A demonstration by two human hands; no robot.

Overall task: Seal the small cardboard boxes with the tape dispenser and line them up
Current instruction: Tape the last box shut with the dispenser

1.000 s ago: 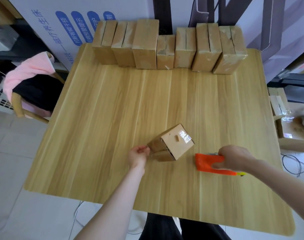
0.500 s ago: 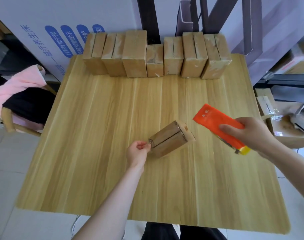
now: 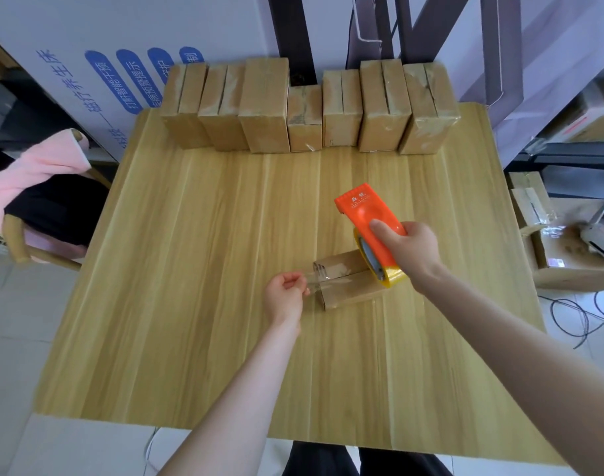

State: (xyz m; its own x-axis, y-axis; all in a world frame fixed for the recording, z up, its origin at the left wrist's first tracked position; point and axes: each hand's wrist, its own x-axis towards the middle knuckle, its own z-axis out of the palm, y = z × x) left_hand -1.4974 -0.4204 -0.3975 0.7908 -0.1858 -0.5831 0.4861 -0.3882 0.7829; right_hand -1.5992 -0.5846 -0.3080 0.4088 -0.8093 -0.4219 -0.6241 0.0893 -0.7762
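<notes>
A small cardboard box [image 3: 345, 281] lies on its side in the middle of the wooden table [image 3: 190, 269], its flap seam facing up. My right hand [image 3: 408, 250] grips the orange tape dispenser [image 3: 369, 218], whose yellow tape roll rests on the box's right end. A strip of clear tape [image 3: 316, 274] runs from the roll along the top of the box to its left end. My left hand [image 3: 285, 295] pinches that free end of the tape just beyond the box's left edge.
Several small cardboard boxes [image 3: 310, 109] stand in a row along the table's far edge. A chair with pink and black cloth [image 3: 36, 187] is at the left. Open cartons [image 3: 568, 242] and cables lie on the floor at the right.
My right hand lifted the dispenser off the table, carried it over the box and set its roll on the right end. The box now lies flat. My left hand has taken the tape end.
</notes>
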